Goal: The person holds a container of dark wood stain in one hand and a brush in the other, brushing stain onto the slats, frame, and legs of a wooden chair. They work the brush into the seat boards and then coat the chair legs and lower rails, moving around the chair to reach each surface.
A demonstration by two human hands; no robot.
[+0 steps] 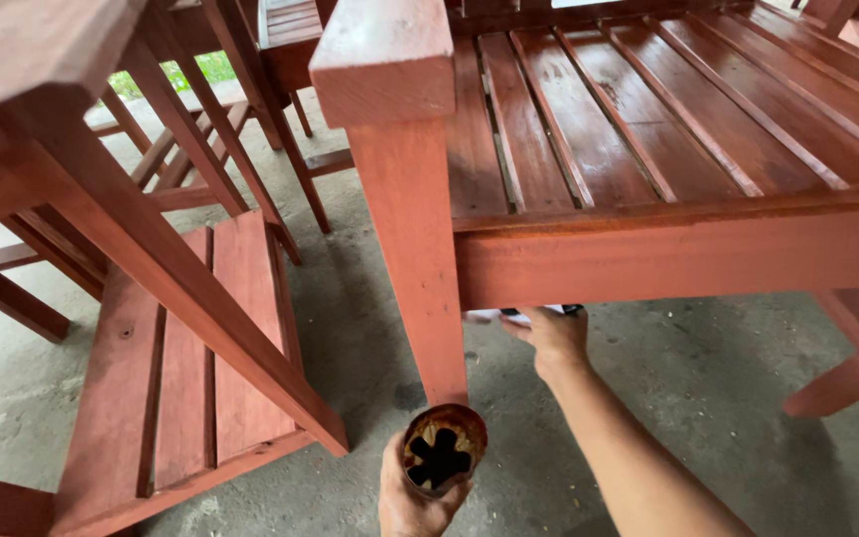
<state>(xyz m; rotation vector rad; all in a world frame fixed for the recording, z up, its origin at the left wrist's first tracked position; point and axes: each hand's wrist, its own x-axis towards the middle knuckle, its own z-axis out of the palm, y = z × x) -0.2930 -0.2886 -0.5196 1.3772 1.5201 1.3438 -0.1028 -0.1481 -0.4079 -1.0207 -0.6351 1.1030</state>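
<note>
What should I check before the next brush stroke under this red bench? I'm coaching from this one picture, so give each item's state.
1. Left hand grips the stain-smeared can upright: ok.
2. Can holds enough dark liquid: cannot tell.
3. Right hand is up under the bench's front rail: ok.
4. Tool in the right hand: only a dark and a pale tip show; kind cannot tell.
5. Rail underside coated: hidden, cannot tell.
6. Bench leg evenly red: ok.
</note>
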